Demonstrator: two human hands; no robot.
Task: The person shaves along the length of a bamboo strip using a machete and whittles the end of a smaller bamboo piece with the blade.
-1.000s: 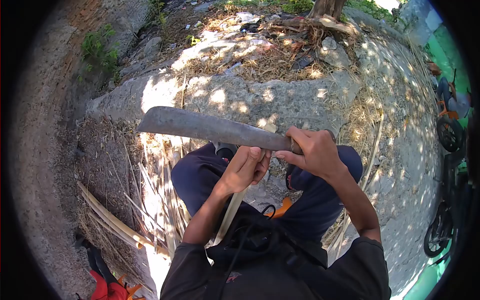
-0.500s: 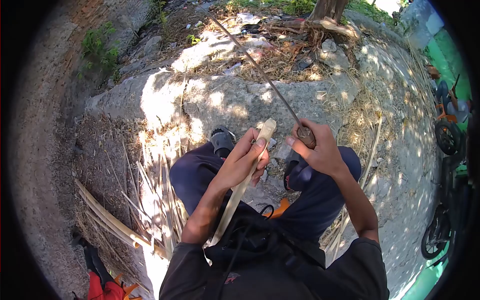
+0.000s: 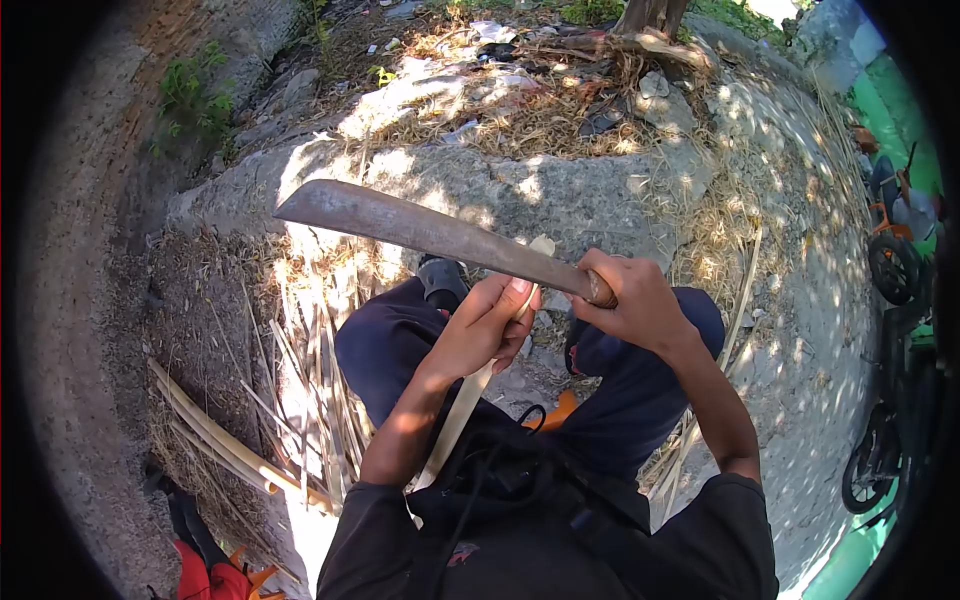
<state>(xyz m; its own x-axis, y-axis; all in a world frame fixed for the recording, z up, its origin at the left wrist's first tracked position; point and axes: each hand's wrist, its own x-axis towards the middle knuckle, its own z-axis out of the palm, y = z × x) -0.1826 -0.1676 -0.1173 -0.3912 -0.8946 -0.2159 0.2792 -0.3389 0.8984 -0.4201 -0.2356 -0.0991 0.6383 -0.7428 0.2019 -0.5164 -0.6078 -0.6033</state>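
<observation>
My right hand (image 3: 632, 300) is closed around the handle of a machete (image 3: 430, 231), whose broad, worn blade points left with its flat side facing me. Below the blade, my left hand (image 3: 487, 325) grips a pale bamboo strip (image 3: 460, 425) that runs down toward my lap. The blade crosses over the strip near its upper end, and the tip of the strip shows just above the blade. Whether the edge touches the strip I cannot tell.
Split bamboo strips (image 3: 325, 400) lie left of my leg, near thicker bamboo poles (image 3: 225, 440). A concrete ledge (image 3: 580, 200) spans the front, with a tree trunk (image 3: 655, 18) behind. Motorbikes (image 3: 890, 265) stand at right; a person's red garment (image 3: 212, 577) shows lower left.
The machete has swung from pointing up and away, edge-on, to lying leftward across the bamboo strip, flat side showing. My left hand has stayed nearly in place.
</observation>
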